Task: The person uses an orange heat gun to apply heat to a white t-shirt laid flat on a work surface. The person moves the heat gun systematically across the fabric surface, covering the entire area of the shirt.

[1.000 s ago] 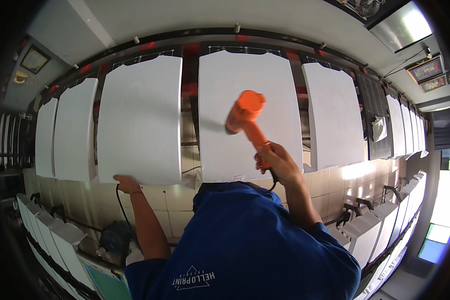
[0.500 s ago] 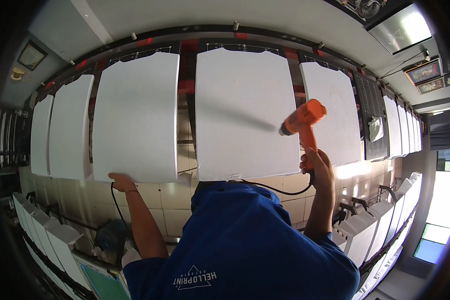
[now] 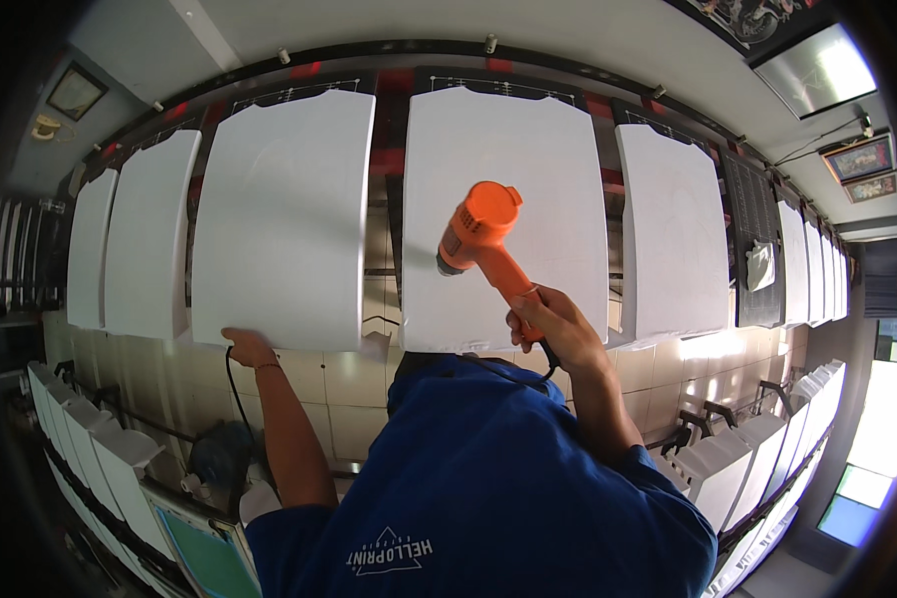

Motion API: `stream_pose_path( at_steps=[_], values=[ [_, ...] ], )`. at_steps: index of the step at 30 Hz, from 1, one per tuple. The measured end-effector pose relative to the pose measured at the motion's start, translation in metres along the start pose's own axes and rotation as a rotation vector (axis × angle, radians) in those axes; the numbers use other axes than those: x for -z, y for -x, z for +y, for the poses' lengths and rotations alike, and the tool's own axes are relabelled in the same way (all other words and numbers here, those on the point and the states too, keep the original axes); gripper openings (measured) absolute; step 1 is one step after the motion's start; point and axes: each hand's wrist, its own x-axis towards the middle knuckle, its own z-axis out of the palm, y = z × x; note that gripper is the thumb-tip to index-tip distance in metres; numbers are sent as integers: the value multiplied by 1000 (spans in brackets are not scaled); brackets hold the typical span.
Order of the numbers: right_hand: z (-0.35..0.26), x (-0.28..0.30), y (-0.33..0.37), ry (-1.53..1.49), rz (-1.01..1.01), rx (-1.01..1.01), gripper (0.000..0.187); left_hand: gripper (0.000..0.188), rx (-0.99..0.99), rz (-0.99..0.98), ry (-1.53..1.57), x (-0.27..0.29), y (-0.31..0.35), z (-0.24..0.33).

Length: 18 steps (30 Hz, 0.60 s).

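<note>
Hands (image 3: 250, 349) apart, heat gun (image 3: 480, 227) in right hand (image 3: 562, 329)

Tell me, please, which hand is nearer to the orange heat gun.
Right. The right hand grips the heat gun by its handle; the left hand is well to the gun's left, at the near edge of a white panel.

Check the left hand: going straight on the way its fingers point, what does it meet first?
Most likely the white-covered board: its near edge lies right by the left hand. Depth is unclear, so the fingers might pass just above its surface instead.
</note>
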Motion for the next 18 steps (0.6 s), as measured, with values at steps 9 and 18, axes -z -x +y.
stream_pose_path(
  at_steps=[9,18],
  values=[
    [-18,-8,12,236,-122,-160,28,80,26,9,-16,3,9,7],
    [-13,1,9,194,55,-55,26,79,28,34,-10,1,6,6]
  ],
)
